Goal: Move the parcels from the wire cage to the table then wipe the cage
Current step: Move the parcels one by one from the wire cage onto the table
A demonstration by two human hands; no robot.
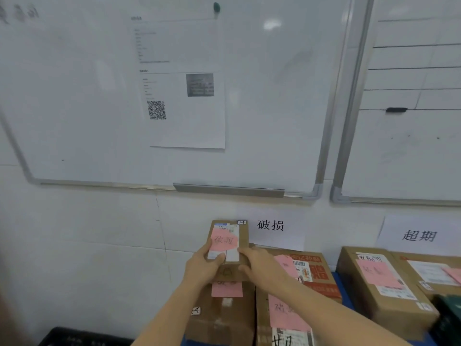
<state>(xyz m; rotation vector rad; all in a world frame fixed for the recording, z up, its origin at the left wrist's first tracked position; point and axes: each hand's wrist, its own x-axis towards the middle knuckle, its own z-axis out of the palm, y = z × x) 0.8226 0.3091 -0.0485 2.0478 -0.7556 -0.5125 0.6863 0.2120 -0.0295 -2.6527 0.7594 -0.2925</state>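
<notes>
A small cardboard parcel [228,233] with a pink note and white labels is held up against the wall, above the stacked boxes. My left hand [203,267] grips its lower left edge, thumb on its face. My right hand [259,265] grips its lower right edge. Below it lie more brown parcels with pink notes: one under my hands [224,313], one to the right [311,275] and one in front [282,318]. The blue table [335,278] shows between the boxes. The wire cage is out of view.
Two more parcels [381,283] sit at the right on the table. Whiteboards [274,96] hang on the wall above, with paper signs [270,226] under them. A black crate [74,337] stands at the lower left, a dark object [449,318] at the far right.
</notes>
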